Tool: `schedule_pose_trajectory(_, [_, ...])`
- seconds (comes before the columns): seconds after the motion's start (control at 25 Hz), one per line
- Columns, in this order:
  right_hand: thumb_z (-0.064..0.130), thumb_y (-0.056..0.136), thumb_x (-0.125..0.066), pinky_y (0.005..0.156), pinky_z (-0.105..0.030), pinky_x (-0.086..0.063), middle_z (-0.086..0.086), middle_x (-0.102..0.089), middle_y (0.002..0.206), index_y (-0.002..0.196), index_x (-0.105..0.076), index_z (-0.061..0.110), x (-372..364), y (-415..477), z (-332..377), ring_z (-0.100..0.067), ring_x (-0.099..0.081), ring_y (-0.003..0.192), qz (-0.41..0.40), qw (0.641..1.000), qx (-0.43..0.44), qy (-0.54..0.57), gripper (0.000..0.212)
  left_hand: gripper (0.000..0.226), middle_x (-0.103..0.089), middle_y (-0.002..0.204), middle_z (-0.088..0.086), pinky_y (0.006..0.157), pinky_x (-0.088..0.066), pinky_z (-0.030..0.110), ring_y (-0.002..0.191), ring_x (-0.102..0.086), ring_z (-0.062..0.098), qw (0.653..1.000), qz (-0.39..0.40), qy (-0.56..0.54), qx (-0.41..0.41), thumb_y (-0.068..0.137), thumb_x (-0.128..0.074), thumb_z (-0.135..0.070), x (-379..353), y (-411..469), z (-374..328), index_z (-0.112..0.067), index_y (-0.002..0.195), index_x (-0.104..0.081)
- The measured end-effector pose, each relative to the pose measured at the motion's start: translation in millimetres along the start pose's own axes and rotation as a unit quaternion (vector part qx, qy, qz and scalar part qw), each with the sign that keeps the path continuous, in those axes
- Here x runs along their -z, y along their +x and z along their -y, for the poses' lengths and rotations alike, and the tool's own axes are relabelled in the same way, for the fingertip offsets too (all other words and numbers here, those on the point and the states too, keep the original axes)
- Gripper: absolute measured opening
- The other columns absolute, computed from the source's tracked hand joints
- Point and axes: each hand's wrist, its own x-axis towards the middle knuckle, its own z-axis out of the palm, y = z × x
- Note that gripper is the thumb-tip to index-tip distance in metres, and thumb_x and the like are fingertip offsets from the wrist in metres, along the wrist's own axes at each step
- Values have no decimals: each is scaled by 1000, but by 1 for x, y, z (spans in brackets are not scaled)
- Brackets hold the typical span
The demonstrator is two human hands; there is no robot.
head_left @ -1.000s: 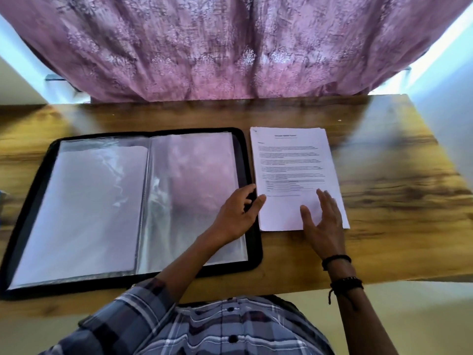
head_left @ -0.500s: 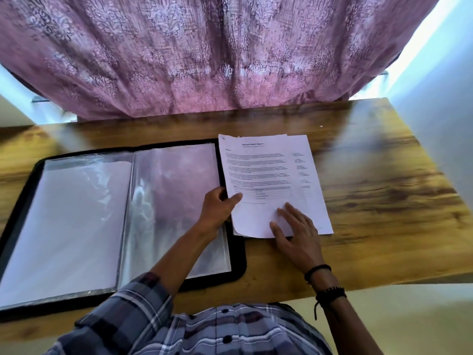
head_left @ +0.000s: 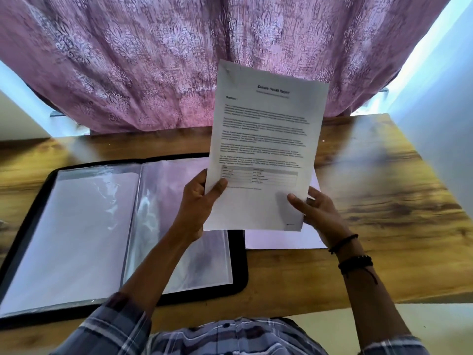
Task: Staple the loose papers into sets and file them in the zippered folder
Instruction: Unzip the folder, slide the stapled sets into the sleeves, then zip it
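A: Health report [head_left: 263,139], seemingly more than one page at the lower right corner, held up off the worktop [head_left: 384,188], nearly upright, print toward the camera, top edge against the pink curtain [head_left: 128,60].

B: Held how?

A: Left grip [head_left: 198,203] pinching the lower left edge, thumb on the front, fingers behind. Right grip [head_left: 317,213] closed on the lower right corner, thumb across the front. Both closed on paper, nothing else in either.

B: Why raised, not left flat?

A: Probably for squaring the edges and checking page order before filing. Small dark mark at the top left corner, possibly a staple; too blurred to confirm.

B: Anything left below?

A: White sheets [head_left: 281,239] flat on the worktop, directly under the raised report, just beside the folder's right edge. Likely stock for another set, parked within reach of the right grip.

B: Folder?

A: Zippered folder [head_left: 240,265] lying open at left, black border all round, clear sleeves [head_left: 158,201] facing up. Laid flat and open, presumably for sliding a set straight in without extra handling. Sleeve mouth not discernible.

B: Stapler?

A: Not in view. Hence no telling whether stapling or filing comes first for this report.
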Motion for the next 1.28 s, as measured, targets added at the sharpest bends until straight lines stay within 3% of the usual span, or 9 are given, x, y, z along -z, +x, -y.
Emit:
schedule_pose_trajectory(0.08, [19, 79, -75, 86, -44, -57, -6, -71, 115, 122, -63, 11, -12, 1, 2, -27, -67, 107, 20, 999, 32, -10, 45, 22, -73, 105, -7, 78, -58, 32, 93, -70, 18, 1000, 4, 26, -14, 93, -62, -12, 2, -2, -2, -27, 109, -62])
schedule_pose_trajectory(0.16, [17, 78, -79, 83, -42, -59, -4, -73, 110, 114, -67, 11, -29, 1, 2, -21, -70, 100, -22, 995, 79, -56, 39, 24, -72, 103, -10, 77, -57, 30, 93, -70, 16, 998, 10, 50, -30, 92, -63, -10, 4, -4, -1, -28, 107, -59])
schedule_pose_trajectory(0.36, [11, 80, -78, 65, -13, -53, 10, -68, 95, 102, -63, 17, -59, -4, 2, 8, -65, 83, -135, 966, 182, -121, 28, 35, -62, 118, 0, 87, -57, 29, 111, -61, 11, 991, 4, 69, -114, 96, -57, -9, 5, -3, 0, -17, 128, -47])
schedule_pose_trajectory(0.56, [9, 81, -76, 68, -10, -52, 9, -64, 95, 101, -56, 28, -76, -3, -18, 10, -62, 86, -112, 965, 176, -159, 33, 45, -57, 124, 9, 95, -54, 31, 121, -55, 16, 993, 33, 69, -90, 95, -54, -12, 4, -5, 23, -6, 137, -39])
schedule_pose_trajectory(0.68, [9, 86, -71, 64, -11, -52, 2, -66, 94, 105, -59, 17, -81, 1, -18, 10, -63, 83, -111, 973, 153, -131, 23, 40, -57, 127, 7, 97, -51, 27, 124, -53, 17, 992, 34, 82, -90, 98, -50, -5, 13, -1, 29, -10, 137, -42])
schedule_pose_trajectory(0.84, [12, 91, -65, 69, -18, -55, 4, -70, 100, 106, -64, 22, -84, 6, -2, 2, -67, 86, -79, 983, 124, -108, 18, 30, -65, 111, -13, 80, -52, 13, 105, -63, -3, 991, 11, 113, -76, 96, -56, -7, 30, 3, 13, -27, 119, -56])
schedule_pose_trajectory(0.96, [10, 92, -64, 84, -37, -58, -2, -72, 111, 114, -66, 18, -88, 9, 10, -19, -69, 101, 0, 997, 64, -39, 23, 24, -66, 102, -17, 65, -51, 8, 85, -65, -10, 990, -19, 133, -45, 93, -62, -15, 51, 6, -2, -26, 114, -59])
schedule_pose_trajectory(1.12, [13, 88, -61, 89, -47, -55, -7, -69, 121, 124, -61, 13, -99, 12, 18, -30, -66, 110, 117, 992, -36, 38, 36, 26, -69, 106, -14, 74, -61, 28, 87, -70, 5, 985, 28, 161, 48, 91, -65, -26, 96, 7, -6, -33, 114, -58])
schedule_pose_trajectory(1.28, [11, 85, -63, 90, -51, -55, -8, -67, 124, 128, -57, 14, -120, 12, 9, -31, -65, 112, 147, 986, -64, 37, 44, 40, -70, 115, -5, 87, -58, 45, 100, -70, 21, 973, 98, 168, 127, 83, -74, -32, 131, 14, -2, -26, 121, -61])
